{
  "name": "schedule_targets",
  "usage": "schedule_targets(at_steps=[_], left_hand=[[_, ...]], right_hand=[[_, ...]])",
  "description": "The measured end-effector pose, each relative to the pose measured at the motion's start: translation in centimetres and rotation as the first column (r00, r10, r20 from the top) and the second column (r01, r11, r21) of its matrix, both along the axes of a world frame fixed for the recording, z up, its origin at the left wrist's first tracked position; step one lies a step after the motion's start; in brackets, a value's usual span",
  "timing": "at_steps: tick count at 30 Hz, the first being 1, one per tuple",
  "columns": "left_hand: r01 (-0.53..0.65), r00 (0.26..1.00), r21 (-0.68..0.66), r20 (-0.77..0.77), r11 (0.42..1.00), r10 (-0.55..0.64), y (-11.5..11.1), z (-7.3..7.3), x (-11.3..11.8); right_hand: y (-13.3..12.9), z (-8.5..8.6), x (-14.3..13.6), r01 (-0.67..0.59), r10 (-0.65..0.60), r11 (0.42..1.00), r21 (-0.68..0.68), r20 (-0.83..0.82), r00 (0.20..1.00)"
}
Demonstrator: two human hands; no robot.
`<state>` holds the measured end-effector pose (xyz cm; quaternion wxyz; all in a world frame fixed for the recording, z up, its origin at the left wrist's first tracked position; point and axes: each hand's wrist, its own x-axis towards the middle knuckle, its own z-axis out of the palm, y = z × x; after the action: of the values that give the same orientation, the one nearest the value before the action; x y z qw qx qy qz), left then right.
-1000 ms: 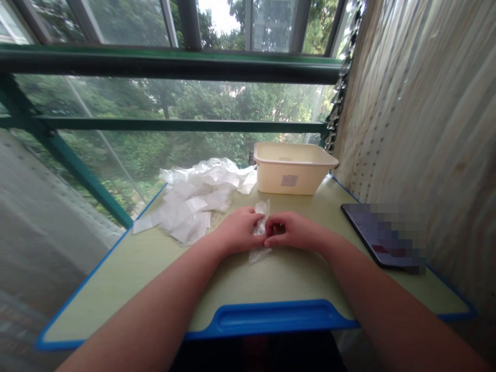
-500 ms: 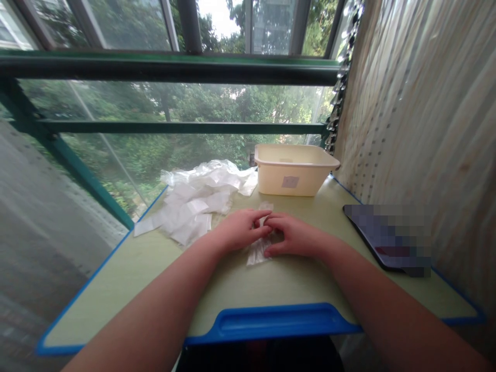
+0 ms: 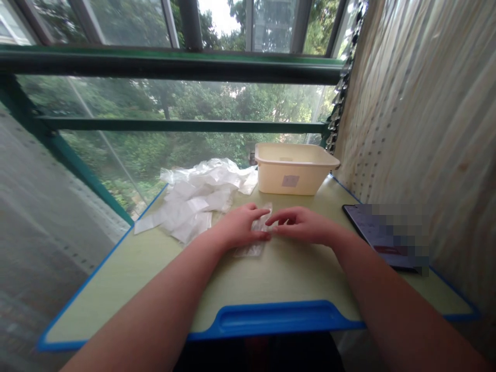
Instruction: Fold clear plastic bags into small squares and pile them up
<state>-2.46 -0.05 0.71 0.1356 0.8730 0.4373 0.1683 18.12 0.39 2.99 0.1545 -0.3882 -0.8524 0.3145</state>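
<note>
A small clear plastic bag (image 3: 250, 251) lies on the table in front of me, partly covered by my left hand. My left hand (image 3: 245, 226) holds the bag from its left side, thumb towards me and forefinger stretched along the far part. From the right, my right hand (image 3: 304, 226) meets the bag's edge, its curved fingers and thumb pinched together there. What is inside the bag is too blurred to make out. A pile of clear and white plastic bags (image 3: 189, 204) spreads over the table's far left.
A cream plastic tub (image 3: 279, 181) with a small label stands at the back. On the right lies a dark phone or tablet (image 3: 368, 232), its screen blurred out. The light green table (image 3: 143, 279) has a blue rim and a blue front tray (image 3: 279, 319). Windows and a curtain surround it.
My right hand has drawn slightly right, its thumb moving up from the bag's near end to its side. The bag's near end has shifted left and lies flatter.
</note>
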Motion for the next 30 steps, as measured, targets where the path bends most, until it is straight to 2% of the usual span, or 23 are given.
schedule_targets(at_steps=[3, 5, 7, 11, 17, 19, 22, 24, 27, 30], left_hand=[[0.013, 1.0, -0.032, -0.02, 0.999, -0.013, 0.0, 0.2, 0.0], [0.028, 0.999, -0.046, -0.028, 0.999, -0.03, 0.1, 0.4, -0.1], [0.045, 0.998, -0.055, -0.033, 0.997, -0.047, 0.2, 0.7, -0.2], [0.039, 0.995, -0.045, -0.086, 0.998, -0.043, -0.3, 1.3, -0.4], [0.015, 0.962, 0.094, -0.273, 0.996, 0.011, -2.9, 2.1, -0.1], [-0.071, 0.949, 0.084, -0.301, 0.994, 0.093, -3.3, 2.3, 0.0], [-0.262, 0.897, 0.062, -0.354, 0.963, 0.267, -3.3, 2.6, -0.2], [-0.31, 0.864, 0.056, -0.399, 0.949, 0.305, -3.0, 2.8, -0.4], [-0.251, 0.885, 0.115, -0.375, 0.961, 0.276, -2.9, 2.9, -0.7], [-0.103, 0.94, 0.193, -0.302, 0.976, 0.159, -3.0, 2.6, -0.7]], right_hand=[[0.8, -0.9, 0.0, 0.098, -0.083, 0.958, 0.268, -0.068, 0.994], [1.2, -1.6, -0.3, 0.063, -0.038, 0.895, 0.442, -0.065, 0.997], [1.4, -2.0, -0.5, 0.011, 0.0, 0.855, 0.518, -0.02, 1.0], [1.3, -2.1, -0.7, -0.035, -0.005, 0.855, 0.517, 0.077, 0.997], [1.3, -1.9, -0.7, -0.026, -0.029, 0.858, 0.513, 0.1, 0.995], [1.4, -2.0, -0.7, -0.022, -0.033, 0.852, 0.524, 0.094, 0.995], [1.5, -2.2, -0.8, -0.008, -0.045, 0.839, 0.544, 0.085, 0.995], [1.6, -2.3, -1.0, 0.005, -0.053, 0.84, 0.542, 0.072, 0.996], [1.5, -2.2, -1.1, -0.005, -0.04, 0.863, 0.505, 0.078, 0.996], [1.4, -2.0, -1.1, -0.034, -0.019, 0.869, 0.493, 0.102, 0.995]])
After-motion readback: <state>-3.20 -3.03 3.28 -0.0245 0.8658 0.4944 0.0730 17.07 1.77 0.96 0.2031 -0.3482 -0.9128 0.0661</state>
